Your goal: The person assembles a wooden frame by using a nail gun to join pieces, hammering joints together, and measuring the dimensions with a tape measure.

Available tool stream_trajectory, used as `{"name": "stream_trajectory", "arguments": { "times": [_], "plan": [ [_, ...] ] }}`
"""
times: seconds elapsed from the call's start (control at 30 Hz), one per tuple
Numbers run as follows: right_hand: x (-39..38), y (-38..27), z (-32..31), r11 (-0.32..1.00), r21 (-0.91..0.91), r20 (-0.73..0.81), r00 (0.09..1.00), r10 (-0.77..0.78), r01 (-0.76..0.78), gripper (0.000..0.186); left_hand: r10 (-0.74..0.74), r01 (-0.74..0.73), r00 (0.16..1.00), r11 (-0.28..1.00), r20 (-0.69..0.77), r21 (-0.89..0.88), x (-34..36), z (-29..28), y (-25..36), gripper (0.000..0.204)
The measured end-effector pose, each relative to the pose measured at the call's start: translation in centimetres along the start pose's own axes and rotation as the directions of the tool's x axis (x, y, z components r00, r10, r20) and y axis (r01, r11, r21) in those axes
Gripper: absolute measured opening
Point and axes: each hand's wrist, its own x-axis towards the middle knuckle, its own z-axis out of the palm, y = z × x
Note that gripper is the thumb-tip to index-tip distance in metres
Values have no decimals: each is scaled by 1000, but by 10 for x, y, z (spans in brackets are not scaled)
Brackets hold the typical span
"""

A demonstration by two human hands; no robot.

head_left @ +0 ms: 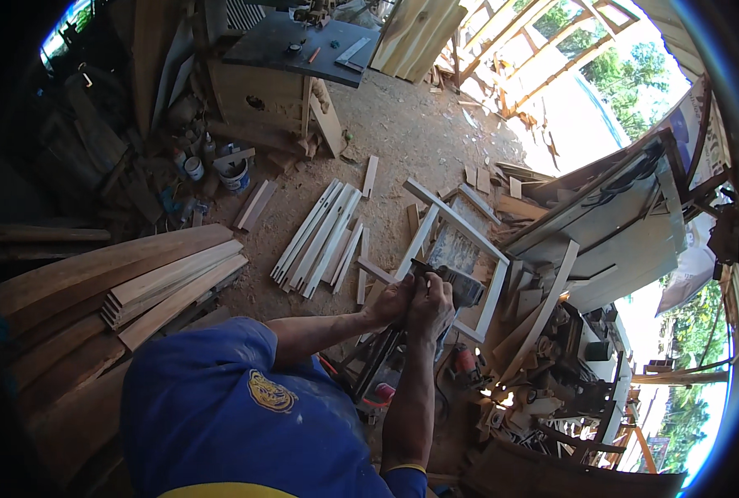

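My left hand (388,305) and my right hand (430,307) are close together at the centre, fingers curled round a dark object (421,270) that I cannot make out clearly. They are over a narrow metal work stand (374,357), with a grey machine part (467,290) just right of my fingers. A short wooden piece (376,270) reaches out leftward from near my left hand. A pale wooden frame (494,303) lies beyond my hands, partly hidden by them and the machine.
Pale slats (311,236) lie on the floor, long boards (162,290) are stacked left. A dark-topped bench (261,46) stands at the back, buckets (235,176) beside it. A large panel (610,241) leans right, above offcuts and a red power tool (465,365).
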Motion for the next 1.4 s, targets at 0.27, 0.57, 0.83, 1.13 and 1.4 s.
{"name": "stream_trajectory", "arguments": {
  "times": [0.27,0.57,0.83,1.13,1.4],
  "plan": [
    [-29,39,-21,-279,739,670,715,201,-614,54,-284,296,955,937,-88,185,-15,7,36,62],
    [-36,35,-4,-152,749,655,685,319,-645,33,-126,156,986,933,-111,326,-14,0,36,60],
    [-23,26,6,244,745,496,761,419,-620,31,-348,345,937,935,27,78,-19,2,58,59],
    [-2,-8,24,784,439,221,898,380,-440,13,-65,100,989,957,-135,273,14,-45,-5,64],
    [-14,7,25,936,248,158,964,214,-248,15,-29,104,984,893,-176,438,8,-30,3,66]
  ]
}}
